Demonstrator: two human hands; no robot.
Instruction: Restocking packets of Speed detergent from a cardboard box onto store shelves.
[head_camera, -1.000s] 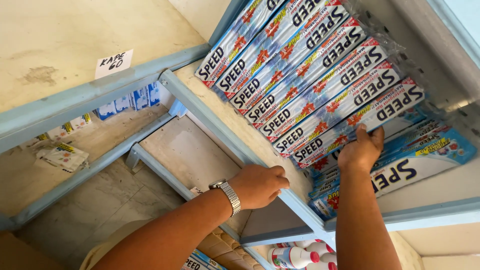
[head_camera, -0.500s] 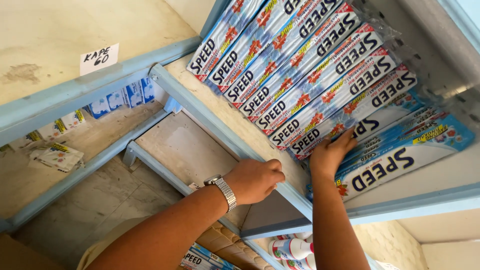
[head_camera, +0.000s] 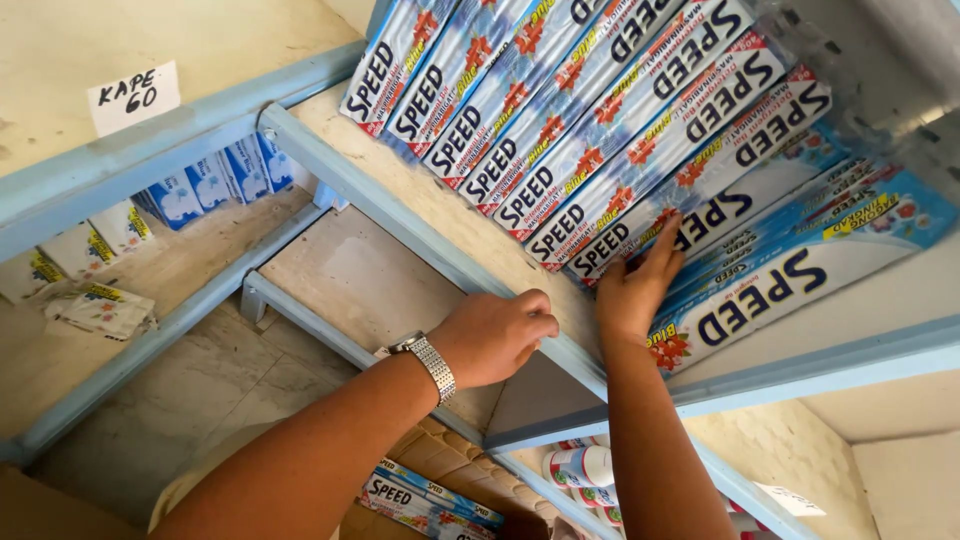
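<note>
Blue and white packs fill the high shelf. They are long and thin, with red flowers and a bit of yellow on them. They lie side by side in a slanted row, touching one another.

Right beside that row is a stack of bigger packs, light blue with a white band. The right hand rests flat on this stack, just where it meets the row. Its fingers are spread apart and press on the packs. They do not close around any pack.

The left hand has its fingers curled over the blue shelf edge and hangs on to it. A silver watch sits on that wrist.

I think the step in hand is pushing the packs straight on the shelf. The stack looks a little crooked next to the row, so the next move calls for a soft, even push, so nothing slides off the front.

A white paper sign with black hand writing is stuck on the wall at the top left. Under it, small blue and white sachets stand in a row. Pale sachets with yellow marks lie further left. Low down are white bottles with red bands, and more long packs.
</note>
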